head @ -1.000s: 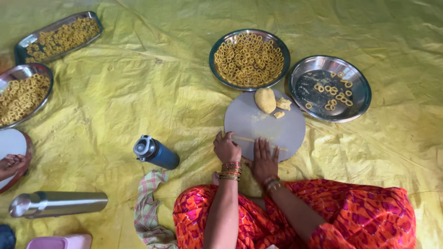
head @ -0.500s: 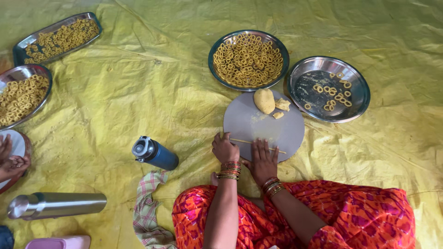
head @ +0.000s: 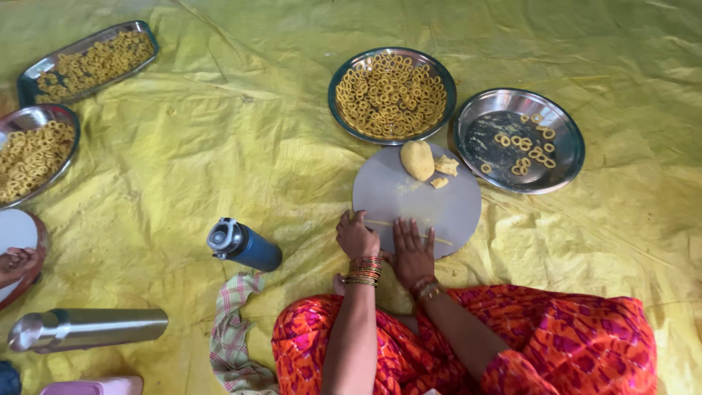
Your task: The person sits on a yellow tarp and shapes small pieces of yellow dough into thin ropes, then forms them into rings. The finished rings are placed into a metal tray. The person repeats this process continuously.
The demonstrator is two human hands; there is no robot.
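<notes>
Hands first, at the lower middle of the frame: both lie on the near edge of the round grey board [head: 417,201], above the orange patterned lap. The left hand [head: 356,235] is loosely curled with its fingertips on the end of a thin dough strand [head: 409,228], and the right hand [head: 412,252] is flat, fingers spread, pressing palm-down on the same strand. Compared with a second ago the hands have barely shifted; the right palm sits slightly nearer the body and the strand reads a little longer and thinner across the board, so the rolling looks well under way but no ring is formed yet.

Left of the lap a checked cloth [head: 234,329] lies crumpled on the yellow sheet [head: 219,146], with a blue bottle [head: 245,246] on its side just above it and a steel flask [head: 88,329] at the lower left.

Farther up the board rests a dough lump [head: 417,159] with small scraps beside it. Beyond, a full plate of rings [head: 391,95] sits at upper middle, and a steel plate [head: 519,140] with few rings to its right. Another person's hand [head: 18,262] has drawn in at the left edge, beside more trays of rings [head: 88,62].
</notes>
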